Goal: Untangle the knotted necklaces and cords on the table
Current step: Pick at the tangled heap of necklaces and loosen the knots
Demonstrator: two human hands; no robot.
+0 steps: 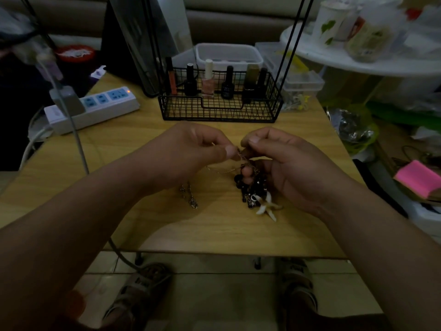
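Observation:
Over the middle of the wooden table (pixel 143 223), both hands work a tangle of jewellery. My left hand (pixel 188 154) pinches a thin chain (pixel 224 170) between thumb and forefinger. My right hand (pixel 281 168) pinches the same chain close beside it, and its lower fingers curl around a black beaded necklace (pixel 250 187). The beads hang down to the table, ending at a white starfish pendant (pixel 268 206). A silver chain end (pixel 189 197) lies on the table below my left hand.
A black wire basket (pixel 219 111) with several nail polish bottles stands just behind the hands. A white power strip (pixel 93 108) with a plugged cable lies at the back left. Clear plastic boxes (pixel 300 87) sit at the back right. The table's front edge is near my feet.

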